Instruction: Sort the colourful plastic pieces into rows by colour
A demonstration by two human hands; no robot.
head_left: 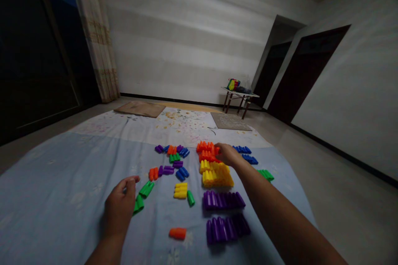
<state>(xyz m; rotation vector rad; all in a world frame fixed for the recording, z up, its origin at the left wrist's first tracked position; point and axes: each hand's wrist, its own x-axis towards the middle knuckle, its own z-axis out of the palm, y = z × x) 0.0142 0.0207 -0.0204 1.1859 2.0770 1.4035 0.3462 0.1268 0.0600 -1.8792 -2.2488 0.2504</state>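
Note:
Bullet-shaped plastic pieces lie sorted by colour. My right hand (229,155) reaches over the right end of the orange pieces (205,147), its thumb and fingers pinched at one of them and partly hiding it. Just nearer are stacked yellow pieces (217,176), then two rows of purple pieces (223,201). My left hand (121,203) hovers beside loose green pieces (146,189), fingers bent and thumb apart, with nothing visible in it. Between the hands lie a yellow group (180,191), a single green piece (190,198) and a single orange piece (177,233).
A blue floral cloth (77,174) covers the surface. Mixed small groups, including blue pieces (182,173), lie left of the rows. More blue (249,159) and green pieces (265,174) lie beyond my right forearm. Two mats (230,121) and a small table (241,92) are farther back.

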